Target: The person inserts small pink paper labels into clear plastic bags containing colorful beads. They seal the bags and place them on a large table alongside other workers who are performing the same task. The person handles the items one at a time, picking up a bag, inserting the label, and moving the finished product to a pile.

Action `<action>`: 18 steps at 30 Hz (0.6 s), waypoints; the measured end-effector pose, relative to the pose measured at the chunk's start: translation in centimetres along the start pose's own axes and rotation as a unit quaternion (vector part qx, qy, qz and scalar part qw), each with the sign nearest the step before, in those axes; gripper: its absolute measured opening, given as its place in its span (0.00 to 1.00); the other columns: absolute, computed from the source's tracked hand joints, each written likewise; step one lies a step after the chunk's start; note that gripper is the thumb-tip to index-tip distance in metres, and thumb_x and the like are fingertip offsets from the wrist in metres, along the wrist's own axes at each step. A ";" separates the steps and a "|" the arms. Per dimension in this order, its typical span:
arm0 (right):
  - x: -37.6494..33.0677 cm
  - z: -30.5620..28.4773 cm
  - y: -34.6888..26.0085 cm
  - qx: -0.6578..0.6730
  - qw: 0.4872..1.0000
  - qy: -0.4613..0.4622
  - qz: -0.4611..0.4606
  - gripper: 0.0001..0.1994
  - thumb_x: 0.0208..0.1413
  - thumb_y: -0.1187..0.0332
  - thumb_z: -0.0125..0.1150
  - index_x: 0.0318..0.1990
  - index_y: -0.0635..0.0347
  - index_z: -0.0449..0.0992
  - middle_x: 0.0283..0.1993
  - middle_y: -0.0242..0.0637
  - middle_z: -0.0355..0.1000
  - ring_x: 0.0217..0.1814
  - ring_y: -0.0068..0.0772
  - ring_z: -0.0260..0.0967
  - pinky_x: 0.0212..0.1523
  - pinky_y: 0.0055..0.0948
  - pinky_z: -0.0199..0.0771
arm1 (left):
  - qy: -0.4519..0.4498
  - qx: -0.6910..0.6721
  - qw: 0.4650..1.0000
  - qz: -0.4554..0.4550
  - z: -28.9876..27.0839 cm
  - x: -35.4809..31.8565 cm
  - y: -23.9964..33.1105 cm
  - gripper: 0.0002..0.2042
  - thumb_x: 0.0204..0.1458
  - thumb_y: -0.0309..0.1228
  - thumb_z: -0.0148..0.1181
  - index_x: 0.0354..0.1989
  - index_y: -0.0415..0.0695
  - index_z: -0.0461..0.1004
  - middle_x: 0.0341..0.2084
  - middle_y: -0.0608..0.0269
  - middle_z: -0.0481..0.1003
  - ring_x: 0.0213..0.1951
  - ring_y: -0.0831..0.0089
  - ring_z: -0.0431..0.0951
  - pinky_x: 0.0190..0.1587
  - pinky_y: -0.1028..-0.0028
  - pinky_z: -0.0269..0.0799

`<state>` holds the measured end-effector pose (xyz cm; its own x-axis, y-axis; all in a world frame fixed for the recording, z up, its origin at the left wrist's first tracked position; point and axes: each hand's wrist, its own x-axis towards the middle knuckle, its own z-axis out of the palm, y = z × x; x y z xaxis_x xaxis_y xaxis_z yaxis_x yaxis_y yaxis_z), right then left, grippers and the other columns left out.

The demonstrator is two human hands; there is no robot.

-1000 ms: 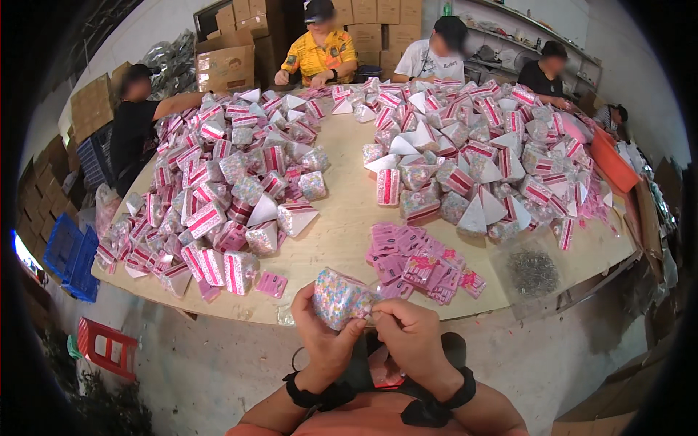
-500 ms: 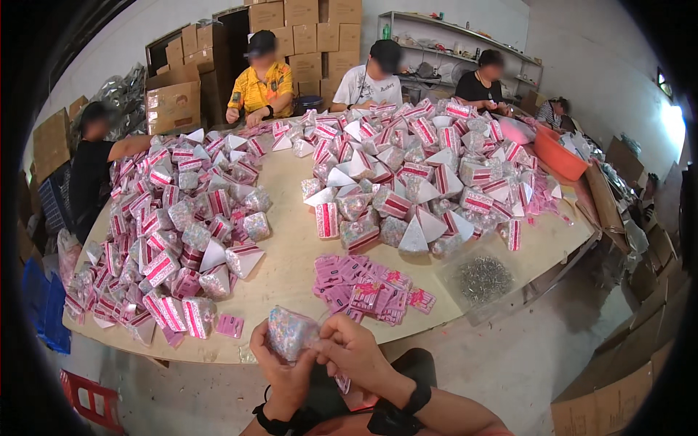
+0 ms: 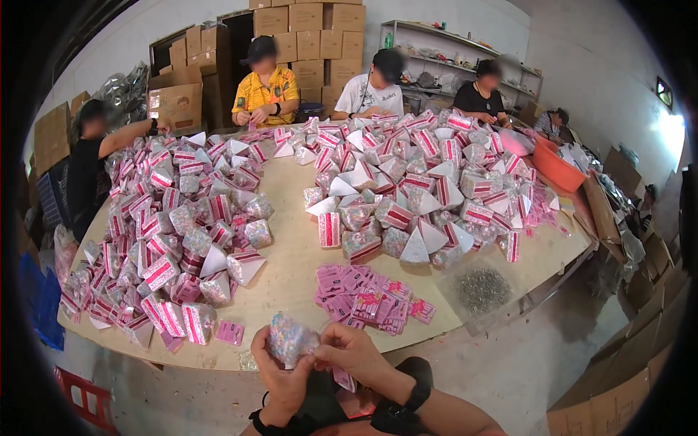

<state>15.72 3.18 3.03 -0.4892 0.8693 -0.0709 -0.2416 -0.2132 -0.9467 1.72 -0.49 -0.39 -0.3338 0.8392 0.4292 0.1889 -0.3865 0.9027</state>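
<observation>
Over the near table edge, my left hand (image 3: 280, 378) is closed round a clear bag (image 3: 287, 336) holding a wedge-shaped thing with pale, many-coloured speckles. My right hand (image 3: 356, 357) pinches the gathered end of that bag at its right side. Just beneath my fingers hangs a pink printed card (image 3: 343, 378), mostly hidden; how it joins the bag I cannot tell. Nearest to both hands on the table lies a heap of pink cards (image 3: 363, 296). A single pink card (image 3: 230, 333) lies to the left.
Bagged cake-slice shapes form a left pile (image 3: 163, 240) and a right pile (image 3: 407, 182) on the table (image 3: 287, 251). A clear tray (image 3: 481, 288) of small metal pieces stands right. Beyond it is an orange tub (image 3: 558, 161). Several people sit around; a red stool (image 3: 83, 398) stands lower left.
My hands keep their grip on the bag, with only slight finger movement. The person at far left has raised an arm, and the person in yellow has brought both hands together.
</observation>
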 end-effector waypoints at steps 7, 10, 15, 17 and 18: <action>-0.3 -0.9 -0.5 -0.135 0.990 0.041 -0.010 0.07 0.50 0.72 0.55 0.33 0.67 0.69 0.28 0.34 0.69 0.29 0.20 0.68 0.31 0.20 0.71 | -0.057 0.056 0.996 -0.031 -0.8 2.3 -0.4 0.34 0.36 0.27 0.65 0.53 0.36 0.54 0.45 0.54 0.60 0.48 0.66 0.62 0.52 0.71 0.59; -2.7 -3.5 -0.9 -0.190 0.978 0.079 -0.027 0.06 0.52 0.71 0.53 0.34 0.65 0.70 0.31 0.34 0.71 0.33 0.22 0.70 0.33 0.20 0.71 | -0.048 0.086 0.994 -0.036 -1.4 4.9 -0.4 0.32 0.38 0.30 0.65 0.51 0.36 0.56 0.42 0.53 0.64 0.43 0.68 0.66 0.47 0.73 0.63; -6.9 -6.9 -3.6 -0.143 0.978 0.154 0.011 0.05 0.50 0.77 0.47 0.30 0.70 0.70 0.27 0.42 0.71 0.26 0.31 0.71 0.30 0.27 0.74 | 0.032 0.173 0.984 -0.030 -4.8 12.7 -2.6 0.28 0.40 0.32 0.65 0.49 0.34 0.60 0.39 0.52 0.68 0.36 0.71 0.69 0.36 0.73 0.68; -8.0 -8.7 -4.3 -0.166 0.972 0.167 -0.019 0.05 0.50 0.77 0.48 0.29 0.69 0.70 0.26 0.41 0.71 0.25 0.29 0.71 0.29 0.26 0.73 | 0.075 0.118 0.988 -0.059 -7.6 17.9 -3.9 0.29 0.42 0.36 0.63 0.50 0.32 0.60 0.41 0.48 0.68 0.40 0.67 0.70 0.40 0.71 0.67; -8.3 -9.7 -4.9 -0.178 0.967 0.178 -0.039 0.05 0.51 0.76 0.49 0.30 0.69 0.70 0.26 0.40 0.71 0.26 0.28 0.71 0.29 0.24 0.73 | 0.099 0.210 0.973 -0.013 -9.0 20.8 -4.1 0.33 0.42 0.39 0.62 0.53 0.31 0.58 0.45 0.44 0.67 0.46 0.58 0.68 0.47 0.67 0.64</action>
<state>29.09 1.30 5.25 -0.1466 0.9884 -0.0386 0.0680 -0.0289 -0.9973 -14.29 15.10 5.06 -0.5075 0.7406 0.4404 0.5240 -0.1404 0.8400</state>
